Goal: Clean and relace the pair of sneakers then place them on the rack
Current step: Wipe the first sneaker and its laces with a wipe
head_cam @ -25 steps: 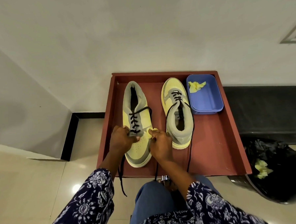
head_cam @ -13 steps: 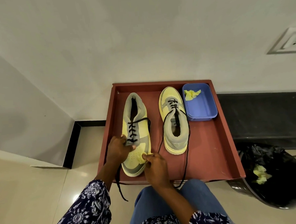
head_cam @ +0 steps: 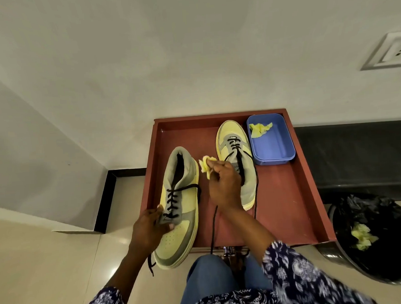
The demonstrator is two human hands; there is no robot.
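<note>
1. The person crouches over a shallow reddish-brown wooden tray [head_cam: 297,193] on the floor against the wall, and both yellow-and-grey lace-up sneakers lie in it.
2. Their left hand [head_cam: 150,229] grips the nearer sneaker [head_cam: 178,213] at its side by the lowest laces, thumb across the tongue; its toe juts over the tray's front edge.
3. Their right hand [head_cam: 223,185] is raised between the two shoes, fingers pinched on a crumpled yellow wipe [head_cam: 206,166], which touches neither shoe.
4. The farther sneaker [head_cam: 238,159] lies toe to the wall, partly behind that hand, its black laces [head_cam: 255,195] loose and trailing off the front of the tray.
5. A blue plastic tub [head_cam: 272,141] in the tray's far right corner holds another yellow wipe; a black bin-lined bucket [head_cam: 376,240] at the right holds spent ones.
6. I'd judge cleaning is the step in hand, with the left hand steadying the shoe.
7. The next move likely calls for bringing the wipe down onto the nearer shoe's inner side or collar, or dropping it in the bucket if it is spent.
8. Relacing and the rack look undone; no rack is in view.
</note>
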